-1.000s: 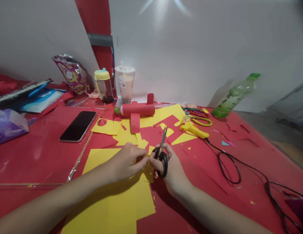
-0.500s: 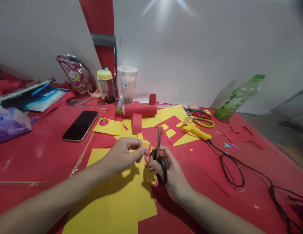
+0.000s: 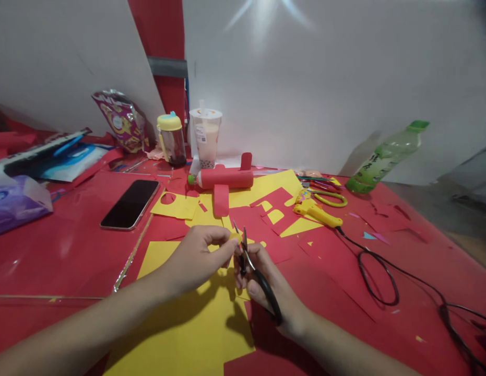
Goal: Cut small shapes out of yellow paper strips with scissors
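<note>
Scissors [image 3: 259, 275]: gaping by yellow scrap [image 3: 235, 236]
Right hand [image 3: 280, 285]: gripping scissors
Left hand [image 3: 205, 258]: pinching scrap
Table [image 3: 329, 297]: bearing glue gun [image 3: 317, 212], phone [image 3: 131, 203]

Scissors [image 3: 268, 292] right of phone [image 3: 130, 204], left of glue gun [image 3: 320, 214]; cup [image 3: 206, 140] behind.

The person's left forearm [image 3: 121, 303] and right forearm [image 3: 336, 334] are bare and slim, each tapering to a narrow, bare wrist [image 3: 166, 274].

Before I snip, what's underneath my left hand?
Below your left hand lies a large yellow sheet, partly in shadow; whatever the hand and forearm cover can't be seen.
</note>
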The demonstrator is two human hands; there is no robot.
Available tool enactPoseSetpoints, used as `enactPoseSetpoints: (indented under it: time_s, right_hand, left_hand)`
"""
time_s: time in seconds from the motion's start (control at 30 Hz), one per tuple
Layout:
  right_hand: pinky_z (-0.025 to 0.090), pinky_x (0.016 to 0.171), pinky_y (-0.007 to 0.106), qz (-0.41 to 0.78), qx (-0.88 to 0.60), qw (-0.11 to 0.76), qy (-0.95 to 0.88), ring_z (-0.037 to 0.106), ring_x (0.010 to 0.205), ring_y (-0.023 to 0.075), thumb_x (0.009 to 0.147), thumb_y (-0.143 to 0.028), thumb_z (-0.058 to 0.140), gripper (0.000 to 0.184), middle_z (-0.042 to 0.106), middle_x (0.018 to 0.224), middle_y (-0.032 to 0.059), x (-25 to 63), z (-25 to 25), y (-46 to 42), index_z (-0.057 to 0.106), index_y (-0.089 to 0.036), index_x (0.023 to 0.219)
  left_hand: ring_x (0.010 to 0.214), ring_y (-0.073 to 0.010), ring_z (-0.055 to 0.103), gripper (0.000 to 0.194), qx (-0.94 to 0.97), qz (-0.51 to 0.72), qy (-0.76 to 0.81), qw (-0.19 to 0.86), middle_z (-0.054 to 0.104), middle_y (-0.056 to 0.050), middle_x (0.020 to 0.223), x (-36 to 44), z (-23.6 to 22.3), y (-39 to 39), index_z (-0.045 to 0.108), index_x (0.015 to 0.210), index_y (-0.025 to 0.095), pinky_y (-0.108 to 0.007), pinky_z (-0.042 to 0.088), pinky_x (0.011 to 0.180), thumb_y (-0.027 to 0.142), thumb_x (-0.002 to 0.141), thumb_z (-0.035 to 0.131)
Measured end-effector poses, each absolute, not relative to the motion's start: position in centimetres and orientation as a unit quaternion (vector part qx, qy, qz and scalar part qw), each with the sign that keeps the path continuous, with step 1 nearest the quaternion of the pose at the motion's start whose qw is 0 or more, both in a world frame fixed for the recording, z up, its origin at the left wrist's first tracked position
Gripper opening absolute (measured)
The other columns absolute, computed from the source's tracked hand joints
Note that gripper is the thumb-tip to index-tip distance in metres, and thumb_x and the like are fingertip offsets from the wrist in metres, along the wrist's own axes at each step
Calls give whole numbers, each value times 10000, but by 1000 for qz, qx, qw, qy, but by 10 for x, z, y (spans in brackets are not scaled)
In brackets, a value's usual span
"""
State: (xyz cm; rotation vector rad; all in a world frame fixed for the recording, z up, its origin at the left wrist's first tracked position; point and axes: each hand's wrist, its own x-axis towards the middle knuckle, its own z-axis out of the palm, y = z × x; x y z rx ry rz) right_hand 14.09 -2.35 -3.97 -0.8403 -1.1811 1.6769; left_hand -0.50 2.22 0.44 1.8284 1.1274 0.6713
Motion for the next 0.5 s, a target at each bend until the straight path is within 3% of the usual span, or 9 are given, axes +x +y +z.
enactPoseSetpoints:
  time_s: [0.5]
  right_hand:
    - [309,583,253,693,-326,447,-462,385,629,121,657,-511,598,378,418,736,-19,140,-40,-26,437,-242,868]
  left_hand:
    - [453,-76,485,285,703,296,446,468,517,42,463,-1,1,16,497,541,162,-194,370,484,283,787,421]
